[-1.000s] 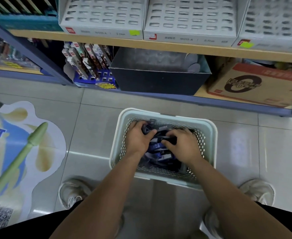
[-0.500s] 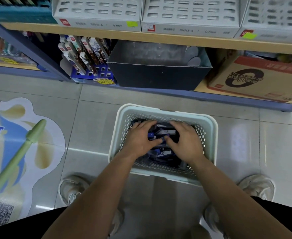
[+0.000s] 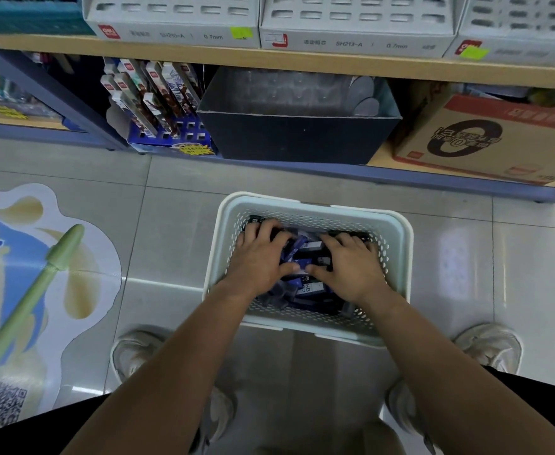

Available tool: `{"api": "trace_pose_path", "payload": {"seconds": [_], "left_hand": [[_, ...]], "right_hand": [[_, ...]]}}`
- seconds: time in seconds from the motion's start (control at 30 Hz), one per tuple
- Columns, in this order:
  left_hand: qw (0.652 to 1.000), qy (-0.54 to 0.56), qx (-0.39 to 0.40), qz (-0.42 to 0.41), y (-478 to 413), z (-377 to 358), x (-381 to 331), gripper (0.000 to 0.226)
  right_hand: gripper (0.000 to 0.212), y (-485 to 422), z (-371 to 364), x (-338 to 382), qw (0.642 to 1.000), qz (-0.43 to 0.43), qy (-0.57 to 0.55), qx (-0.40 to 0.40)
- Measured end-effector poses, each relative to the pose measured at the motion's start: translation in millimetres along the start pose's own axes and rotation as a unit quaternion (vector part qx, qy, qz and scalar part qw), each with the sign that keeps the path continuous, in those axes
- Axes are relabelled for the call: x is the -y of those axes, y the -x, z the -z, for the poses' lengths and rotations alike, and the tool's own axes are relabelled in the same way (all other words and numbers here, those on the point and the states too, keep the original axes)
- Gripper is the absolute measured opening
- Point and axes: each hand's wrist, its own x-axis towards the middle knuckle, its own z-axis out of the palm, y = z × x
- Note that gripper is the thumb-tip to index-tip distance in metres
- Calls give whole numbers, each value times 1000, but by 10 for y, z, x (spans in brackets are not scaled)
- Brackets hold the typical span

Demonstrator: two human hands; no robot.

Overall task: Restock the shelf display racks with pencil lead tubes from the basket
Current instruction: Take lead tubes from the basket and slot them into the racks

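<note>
The basket [image 3: 305,203], a pale perforated plastic one, stands on the tiled floor [image 3: 177,224] directly in front of the shelf unit, between the person's shoes [image 3: 490,345]. The pencil lead tubes [image 3: 311,247], dark blue with white labels marked HB, lie in a loose pile inside the basket.

Both hands are inside the basket, palms down on the pile. The left hand [image 3: 262,260] covers the left side, fingers spread and bent at the tips, thumb pointing to the centre. The right hand [image 3: 351,270] covers the right side in mirrored posture. Whether either hand grips a tube underneath cannot be determined.

The display racks [image 3: 354,18], grey with slotted faces and 0.7mm labels, sit side by side on the upper wooden shelf [image 3: 269,62]. Below it stand a pen display [image 3: 167,103], a dark open box [image 3: 299,136] and a brown carton [image 3: 492,139].
</note>
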Motion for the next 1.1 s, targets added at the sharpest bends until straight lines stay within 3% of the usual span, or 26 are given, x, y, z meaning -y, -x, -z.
{"api": "trace_pose_path", "payload": {"seconds": [0.23,0.4,0.57,0.8,0.9,1.1], "left_hand": [[1000,-2,-19,-11,20,7,-17,63],[998,53,1,30,-29,41,-35,60],[989,127,34,74,-94,65,-42,58],[945,295,44,135,-93,102,-36,52],[903,405,30,141,-79,142,-73,50],[854,500,-7,146,-24,96,-173,50]], "right_hand": [[62,-9,9,42,999,21,-38,17],[50,-19,-15,29,996,20,-91,6],[27,-11,-55,6,969,-15,-245,-39],[20,20,-41,76,894,-70,-442,-13],[22,39,-42,114,869,-83,-487,-1],[32,80,-108,174,851,-53,-522,-1]]}}
